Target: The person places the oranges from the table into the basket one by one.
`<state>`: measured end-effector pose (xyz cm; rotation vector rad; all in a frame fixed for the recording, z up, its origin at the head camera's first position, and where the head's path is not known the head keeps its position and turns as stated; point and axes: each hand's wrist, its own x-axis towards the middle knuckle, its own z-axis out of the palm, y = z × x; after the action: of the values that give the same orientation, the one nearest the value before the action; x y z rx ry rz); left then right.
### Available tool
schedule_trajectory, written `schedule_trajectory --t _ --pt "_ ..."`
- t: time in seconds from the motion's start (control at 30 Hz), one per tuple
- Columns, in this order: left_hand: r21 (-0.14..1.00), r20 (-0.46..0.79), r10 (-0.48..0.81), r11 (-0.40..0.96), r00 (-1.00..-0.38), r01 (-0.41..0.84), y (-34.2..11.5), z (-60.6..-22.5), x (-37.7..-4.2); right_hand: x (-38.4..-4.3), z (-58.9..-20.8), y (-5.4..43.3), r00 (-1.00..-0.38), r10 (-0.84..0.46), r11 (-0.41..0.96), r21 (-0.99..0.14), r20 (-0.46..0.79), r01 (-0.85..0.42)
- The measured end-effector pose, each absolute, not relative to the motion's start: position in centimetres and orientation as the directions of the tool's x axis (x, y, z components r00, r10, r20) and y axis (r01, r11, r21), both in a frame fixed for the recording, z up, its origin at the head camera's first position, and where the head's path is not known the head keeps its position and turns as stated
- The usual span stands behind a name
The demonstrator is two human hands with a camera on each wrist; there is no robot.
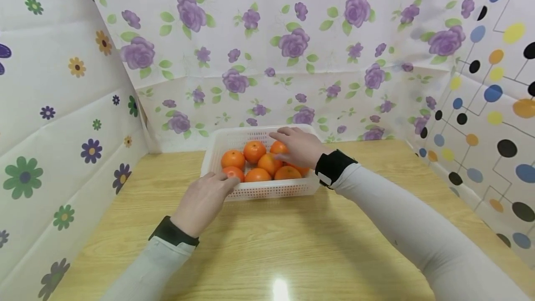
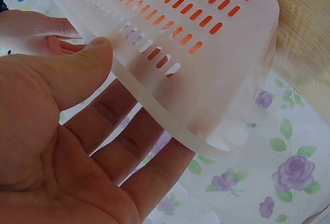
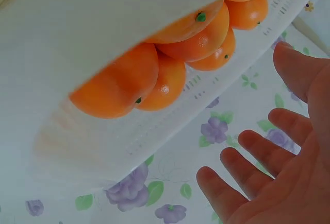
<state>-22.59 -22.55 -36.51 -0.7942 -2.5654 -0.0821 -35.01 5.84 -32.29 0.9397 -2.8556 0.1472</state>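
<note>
A white plastic basket (image 1: 271,191) with slotted walls stands on the table, holding several oranges (image 1: 257,175). My left hand (image 1: 202,202) is at its near left corner. In the left wrist view, that hand (image 2: 56,147) pinches the basket's rim (image 2: 154,105), thumb on the outer side and fingers reaching behind the wall. Over the basket's right part hovers my right hand (image 1: 302,147), fingers extended and spread. The right wrist view shows this hand (image 3: 289,167) holding nothing, apart from the oranges (image 3: 121,87) and the basket wall (image 3: 67,33).
The light wood table (image 1: 259,245) reaches up to a flowered sheet (image 1: 267,59) close behind the basket. A second flowered sheet (image 1: 62,129) borders the left side, and a dotted sheet (image 1: 480,120) the right. Black bands (image 1: 334,167) circle both wrists.
</note>
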Motion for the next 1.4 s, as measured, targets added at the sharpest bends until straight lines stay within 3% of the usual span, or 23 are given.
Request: schedule_trajectory --t 0.43,0.8,1.1,1.4 --pt "-0.078 0.444 0.522 0.832 -0.728 0.549 -22.6 -36.6 -22.6 -33.5 -32.3 7.4 -0.797 -0.573 0.794 -0.113 0.193 -0.598" --pt "-0.088 0.450 0.535 0.824 -0.715 0.560 -22.9 -36.6 -22.6 -32.4 -33.6 9.3 -0.769 -0.578 0.784 -0.076 0.272 -0.616" --pt "-0.007 0.412 0.511 0.830 -0.755 0.558 -23.6 -36.3 -22.6 -30.4 -33.6 9.8 -0.803 -0.528 0.815 -0.100 0.278 -0.570" --pt "-0.009 0.480 0.495 0.828 -0.725 0.560 -24.4 -36.5 -22.5 -29.0 -33.6 10.0 -0.792 -0.520 0.820 -0.073 0.320 -0.568"
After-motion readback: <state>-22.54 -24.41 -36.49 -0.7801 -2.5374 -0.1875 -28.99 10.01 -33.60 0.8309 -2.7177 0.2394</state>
